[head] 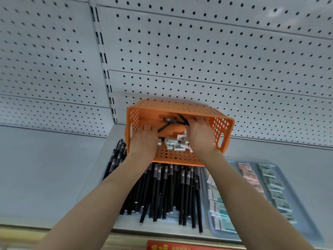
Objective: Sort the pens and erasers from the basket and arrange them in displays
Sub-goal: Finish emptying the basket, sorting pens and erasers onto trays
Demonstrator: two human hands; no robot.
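Observation:
An orange perforated basket (221,127) stands at the back of the shelf against the pegboard. Both my hands reach into it. My left hand (144,139) is at its left side, fingers down inside; what it holds is hidden. My right hand (200,136) is curled over black pens (171,120) near the far wall. Loose boxed erasers (175,143) lie on the basket floor between my hands. In front of the basket lies a big pile of black pens (167,192) in a tray. To the right, rows of erasers (275,188) sit in a blue tray (306,222).
A white pegboard wall (198,60) rises behind the shelf. The grey shelf surface (45,174) stretches to the left of the pens. A red label strip (180,247) runs along the shelf's front edge.

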